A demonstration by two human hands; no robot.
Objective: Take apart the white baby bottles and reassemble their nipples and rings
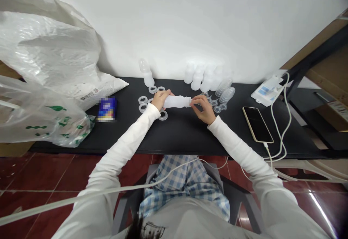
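Note:
A white plastic bottle (177,101) lies sideways above the black table (179,134), held between both hands. My left hand (161,98) is closed round its base end. My right hand (202,107) pinches the neck end with fingertips; whether a small part sits there I cannot tell. Several clear plastic rings (143,103) lie beside my left hand. Clear teats and domed caps (223,98) lie just right of my right hand.
More white bottles (204,77) stand at the back by the wall, one bottle (146,73) apart at the left. Large plastic bags (46,72) fill the left end. A phone (257,124) with cable, a white box (268,90) and a blue packet (107,109) lie on the table.

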